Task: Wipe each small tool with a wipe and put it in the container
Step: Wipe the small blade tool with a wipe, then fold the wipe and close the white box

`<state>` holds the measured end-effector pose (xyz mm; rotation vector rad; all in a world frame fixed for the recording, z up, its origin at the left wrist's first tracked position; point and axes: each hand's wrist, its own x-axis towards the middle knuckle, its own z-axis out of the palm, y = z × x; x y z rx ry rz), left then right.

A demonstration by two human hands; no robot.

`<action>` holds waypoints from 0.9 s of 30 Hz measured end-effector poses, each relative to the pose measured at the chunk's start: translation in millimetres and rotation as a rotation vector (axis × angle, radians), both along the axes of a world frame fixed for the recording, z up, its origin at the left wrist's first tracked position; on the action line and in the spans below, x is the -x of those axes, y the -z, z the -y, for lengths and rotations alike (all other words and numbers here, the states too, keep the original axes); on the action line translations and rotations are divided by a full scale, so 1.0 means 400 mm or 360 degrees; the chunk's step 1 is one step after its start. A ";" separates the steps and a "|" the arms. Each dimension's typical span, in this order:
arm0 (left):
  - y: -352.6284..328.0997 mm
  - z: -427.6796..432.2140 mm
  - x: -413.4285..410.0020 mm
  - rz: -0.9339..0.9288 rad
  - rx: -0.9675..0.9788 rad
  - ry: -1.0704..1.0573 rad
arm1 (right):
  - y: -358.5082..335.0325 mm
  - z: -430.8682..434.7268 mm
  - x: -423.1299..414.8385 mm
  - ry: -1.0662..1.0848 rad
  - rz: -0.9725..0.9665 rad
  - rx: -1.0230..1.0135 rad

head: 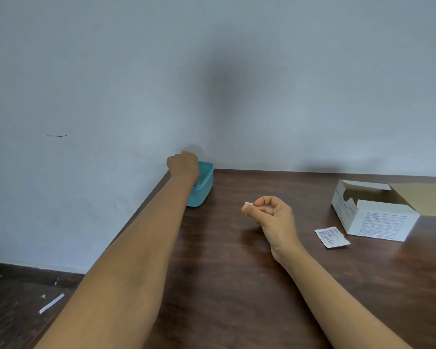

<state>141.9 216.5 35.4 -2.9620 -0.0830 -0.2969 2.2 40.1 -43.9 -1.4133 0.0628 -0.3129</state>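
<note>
Putting a tool away, it seems.
Left hand (pixel 183 165) reaches into the container (pixel 205 187), fingers hidden, so its grip can't be told; right hand (pixel 269 215) pinches the wipe (pixel 248 204). Next probably: fetch another tool, none visible.

No wording can be read. The box (pixel 373 222) has a framed panel of fine print on its near side and faint lettering, perhaps a brand, on its left side. The torn packet (pixel 330 236) carries blue print, all too small.
</note>
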 end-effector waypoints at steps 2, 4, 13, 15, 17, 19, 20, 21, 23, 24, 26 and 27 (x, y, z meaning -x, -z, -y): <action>0.005 -0.003 -0.005 -0.0003 -0.0021 0.0019 | 0.001 -0.001 0.000 -0.0004 -0.0005 0.0004; 0.005 -0.007 -0.006 0.0042 0.0002 0.0032 | 0.001 -0.001 0.000 -0.0001 -0.0009 -0.0011; -0.099 -0.031 0.054 0.0362 0.0340 0.0127 | -0.013 0.001 0.010 -0.0005 -0.0018 -0.0122; -0.119 -0.030 0.087 0.0399 0.0435 0.0156 | -0.021 -0.001 0.025 -0.0011 0.0002 -0.0183; -0.130 -0.024 0.129 0.0413 0.0515 0.0197 | -0.031 -0.004 0.045 -0.0013 0.0009 -0.0215; -0.129 -0.011 0.178 0.0387 0.0581 0.0242 | -0.036 -0.005 0.068 -0.0024 0.0007 -0.0214; -0.124 -0.005 0.200 0.0361 0.0613 0.0258 | -0.037 -0.005 0.078 -0.0035 0.0007 -0.0214; -0.117 0.002 0.225 0.0339 0.0646 0.0270 | -0.037 -0.004 0.094 -0.0040 0.0007 -0.0208; -0.100 0.016 0.274 0.0283 0.0731 0.0287 | -0.038 -0.002 0.126 -0.0044 0.0010 -0.0204; -0.089 0.024 0.298 0.0251 0.0779 0.0296 | -0.039 -0.001 0.144 -0.0047 0.0021 -0.0217; -0.066 0.041 0.344 0.0208 0.0847 0.0323 | -0.039 0.005 0.180 -0.0055 0.0037 -0.0245; -0.052 0.050 0.367 0.0192 0.0876 0.0340 | -0.039 0.009 0.197 -0.0060 0.0032 -0.0244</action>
